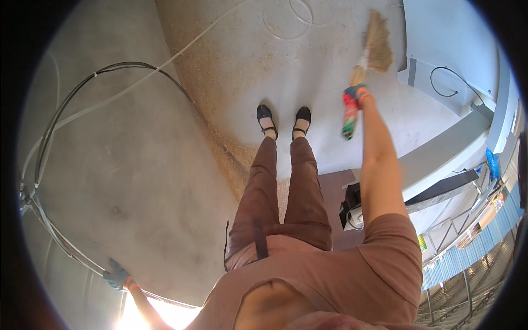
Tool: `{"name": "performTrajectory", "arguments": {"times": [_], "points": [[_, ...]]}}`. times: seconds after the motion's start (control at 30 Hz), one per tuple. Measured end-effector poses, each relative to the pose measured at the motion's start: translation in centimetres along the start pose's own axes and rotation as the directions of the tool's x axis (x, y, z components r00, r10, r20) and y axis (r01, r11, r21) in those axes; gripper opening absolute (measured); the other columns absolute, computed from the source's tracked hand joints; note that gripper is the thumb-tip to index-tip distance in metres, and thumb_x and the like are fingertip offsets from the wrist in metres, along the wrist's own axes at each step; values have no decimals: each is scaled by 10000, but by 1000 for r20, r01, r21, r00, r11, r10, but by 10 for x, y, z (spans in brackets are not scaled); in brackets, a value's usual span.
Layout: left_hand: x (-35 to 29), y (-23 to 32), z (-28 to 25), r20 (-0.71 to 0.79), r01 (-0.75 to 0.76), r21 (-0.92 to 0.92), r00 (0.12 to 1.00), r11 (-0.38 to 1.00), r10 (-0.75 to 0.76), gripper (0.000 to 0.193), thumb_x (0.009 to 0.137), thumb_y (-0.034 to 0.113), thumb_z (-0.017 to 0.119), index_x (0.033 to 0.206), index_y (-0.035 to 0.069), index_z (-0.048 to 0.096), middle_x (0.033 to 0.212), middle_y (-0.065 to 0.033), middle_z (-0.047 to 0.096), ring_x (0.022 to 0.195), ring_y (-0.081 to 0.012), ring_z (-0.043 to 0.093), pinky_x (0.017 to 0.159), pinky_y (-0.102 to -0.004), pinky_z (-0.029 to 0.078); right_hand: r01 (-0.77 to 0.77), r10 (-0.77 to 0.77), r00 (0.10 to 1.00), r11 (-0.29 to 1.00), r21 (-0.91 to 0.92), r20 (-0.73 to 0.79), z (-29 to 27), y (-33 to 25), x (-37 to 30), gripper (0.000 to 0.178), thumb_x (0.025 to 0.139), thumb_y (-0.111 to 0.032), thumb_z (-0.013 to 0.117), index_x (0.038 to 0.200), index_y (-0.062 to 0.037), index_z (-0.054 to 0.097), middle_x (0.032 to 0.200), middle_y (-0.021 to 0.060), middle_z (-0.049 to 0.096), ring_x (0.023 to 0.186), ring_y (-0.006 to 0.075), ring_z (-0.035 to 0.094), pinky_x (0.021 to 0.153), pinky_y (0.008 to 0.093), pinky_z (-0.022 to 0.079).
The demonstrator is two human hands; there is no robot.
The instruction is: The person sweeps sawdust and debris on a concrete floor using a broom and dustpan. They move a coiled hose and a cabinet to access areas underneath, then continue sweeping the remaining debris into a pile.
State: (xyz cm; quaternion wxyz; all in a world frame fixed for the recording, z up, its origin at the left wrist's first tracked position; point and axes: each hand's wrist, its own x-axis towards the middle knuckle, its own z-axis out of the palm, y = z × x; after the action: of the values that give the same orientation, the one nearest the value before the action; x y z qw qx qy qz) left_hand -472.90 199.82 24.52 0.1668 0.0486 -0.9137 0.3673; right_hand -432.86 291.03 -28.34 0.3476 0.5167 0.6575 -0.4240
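My right hand (pixel 357 94), in a grey glove with an orange cuff, is closed around the handle of a hand broom (pixel 378 47). The broom's straw bristles point away from me over the floor, and its red and green handle end sticks out behind my fist. Low on the left, my left hand (pixel 116 276) wears the same kind of glove. Its fingers look spread against the grey wall (pixel 159 181), beside a bundle of cables (pixel 69 247). Whether it touches the cables is hard to make out.
Brown dust (pixel 192 71) lies along the foot of the wall. A clear hose (pixel 203 36) crosses the wall and coils on the floor ahead. At right stand a pale metal cabinet (pixel 456 33) and a grey beam (pixel 440 154). A black device (pixel 352 206) sits near my right leg.
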Motion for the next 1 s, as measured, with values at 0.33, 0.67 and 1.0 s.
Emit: {"name": "performTrajectory", "arguments": {"times": [0.33, 0.67, 1.0], "points": [[-2, -17, 1, 52, 58, -150, 997, 987, -51, 771, 779, 642, 781, 1103, -41, 628, 976, -218, 693, 864, -406, 670, 753, -488, 546, 25, 30, 960, 981, -193, 277, 231, -161, -221, 424, 796, -252, 662, 1113, 29, 634, 988, 248, 722, 865, 371, 720, 733, 463, 585], [-9, -9, -3, -113, -99, -267, 991, 959, 71, 602, 786, 561, 820, 946, 33, 579, 787, -123, 595, 713, -336, 606, 640, -461, 512, 248, -173, 939, 939, -236, 298, 249, -234, -312, 501, 782, -255, 696, 1231, -46, 621, 1083, 235, 714, 993, 407, 703, 840, 484, 560], [-10, 2, -15, 96, 72, -137, 994, 988, -59, 702, 809, 666, 723, 1168, 76, 596, 955, -86, 668, 856, -325, 664, 727, -477, 522, 287, -289, 942, 957, 36, 172, 77, -243, -367, 662, 739, -286, 758, 1331, -69, 558, 1139, 230, 697, 1037, 411, 680, 884, 468, 543]]}}
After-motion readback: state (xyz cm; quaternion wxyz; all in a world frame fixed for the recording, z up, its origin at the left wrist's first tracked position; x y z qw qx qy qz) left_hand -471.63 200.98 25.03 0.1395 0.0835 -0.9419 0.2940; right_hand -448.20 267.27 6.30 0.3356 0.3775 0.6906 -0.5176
